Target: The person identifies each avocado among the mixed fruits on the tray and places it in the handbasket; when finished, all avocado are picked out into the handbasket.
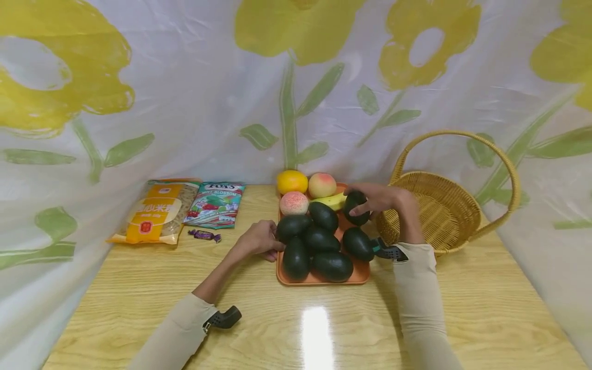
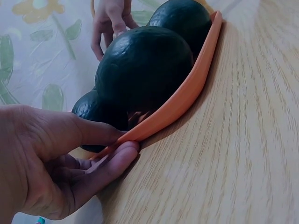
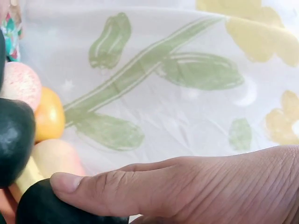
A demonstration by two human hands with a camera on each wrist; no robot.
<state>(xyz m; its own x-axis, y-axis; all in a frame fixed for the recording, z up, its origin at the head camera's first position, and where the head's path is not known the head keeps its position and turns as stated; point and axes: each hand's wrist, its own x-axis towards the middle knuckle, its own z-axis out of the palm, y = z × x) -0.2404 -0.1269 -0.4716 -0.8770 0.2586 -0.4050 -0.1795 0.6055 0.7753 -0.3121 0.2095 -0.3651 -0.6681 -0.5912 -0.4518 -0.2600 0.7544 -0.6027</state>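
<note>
My left hand (image 1: 260,240) pinches the left rim of an orange tray (image 1: 287,282) between thumb and fingers, as the left wrist view shows up close. On the tray lie several dark green avocados (image 1: 332,266). At the tray's back right, my right hand (image 1: 384,199) grips one avocado (image 1: 355,208), its thumb across the near side. Behind the avocados are a banana (image 1: 329,201), an orange fruit (image 1: 292,182) and two peaches, one pale (image 1: 322,185) and one speckled pink (image 1: 294,203). In the right wrist view the thumb presses on the dark avocado (image 3: 51,207).
A wicker basket (image 1: 439,210) with a tall handle stands right of the tray, close to my right hand. At the left lie a yellow bag of grains (image 1: 159,211), a green candy bag (image 1: 216,204) and a purple-wrapped candy (image 1: 204,236). A flowered cloth (image 1: 203,103) hangs behind the table.
</note>
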